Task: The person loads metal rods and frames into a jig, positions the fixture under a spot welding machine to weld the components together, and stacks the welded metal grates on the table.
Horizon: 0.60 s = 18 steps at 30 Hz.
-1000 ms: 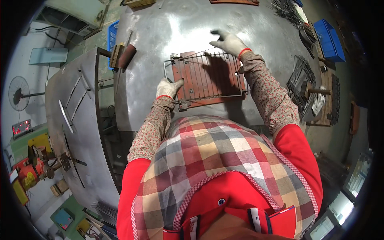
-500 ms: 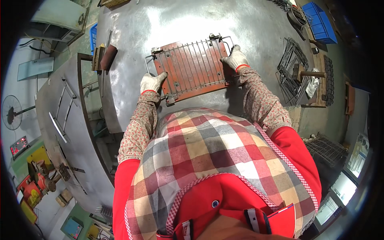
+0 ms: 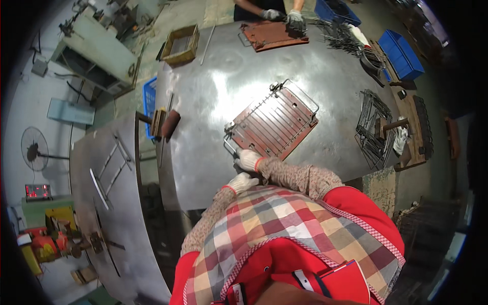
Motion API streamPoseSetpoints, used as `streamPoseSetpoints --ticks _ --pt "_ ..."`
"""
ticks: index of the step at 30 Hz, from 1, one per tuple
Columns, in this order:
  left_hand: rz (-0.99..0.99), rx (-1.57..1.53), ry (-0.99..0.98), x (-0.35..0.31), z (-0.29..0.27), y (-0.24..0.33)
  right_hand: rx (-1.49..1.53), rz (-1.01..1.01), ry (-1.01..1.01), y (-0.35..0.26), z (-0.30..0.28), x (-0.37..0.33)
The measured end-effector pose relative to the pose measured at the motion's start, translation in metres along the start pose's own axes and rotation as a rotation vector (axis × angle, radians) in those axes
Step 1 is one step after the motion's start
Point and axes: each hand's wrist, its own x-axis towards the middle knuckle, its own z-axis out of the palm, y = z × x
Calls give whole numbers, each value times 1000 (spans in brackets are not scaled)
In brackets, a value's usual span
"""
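A red-brown grooved plate (image 3: 284, 121) lies tilted on the metal table, thin rods across it and a bent wire frame (image 3: 301, 94) projecting beyond its ends. A small metal clamp (image 3: 275, 87) sits at its far corner. My right hand (image 3: 249, 159), in a white glove, is closed at the plate's near-left corner, beside a wire handle loop (image 3: 230, 146). What its fingers grip is hidden. My left hand (image 3: 242, 183), gloved too, is just below the right one, close to the apron; its fingertips are too hidden to read.
Across the metal table (image 3: 203, 117), another person's gloved hands (image 3: 295, 21) touch a similar red plate (image 3: 274, 35). Bent wire frames (image 3: 373, 127) lie at the right. A wooden box (image 3: 180, 46) sits far left, and a blue crate (image 3: 400, 53) stands far right.
The plate has turned anticlockwise. Both hands have left its two sides: the right came to the near-left corner, the left drew back toward my body. The view now takes in the table's far side.
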Motion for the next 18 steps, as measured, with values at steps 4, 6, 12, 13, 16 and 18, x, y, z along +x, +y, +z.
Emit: streamPoseSetpoints --ticks 4,6,12,13,16,18 --pt "-29 -151 534 -65 -58 -7 -3 50 -15 34 -25 -17" --pt "-110 -273 939 -115 -103 -3 -37 169 35 53 -53 -36" --pt "-218 -139 1756 -232 -195 -174 -277 259 194 134 -145 -84" --pt "-373 -52 1798 -248 -195 -184 -358 317 230 147 -159 -91" --pt "-977 -36 1606 -290 -201 -213 -512 564 319 189 -198 -107" --pt "-1058 34 1629 -294 -196 -259 -547 576 391 183 -221 -118"
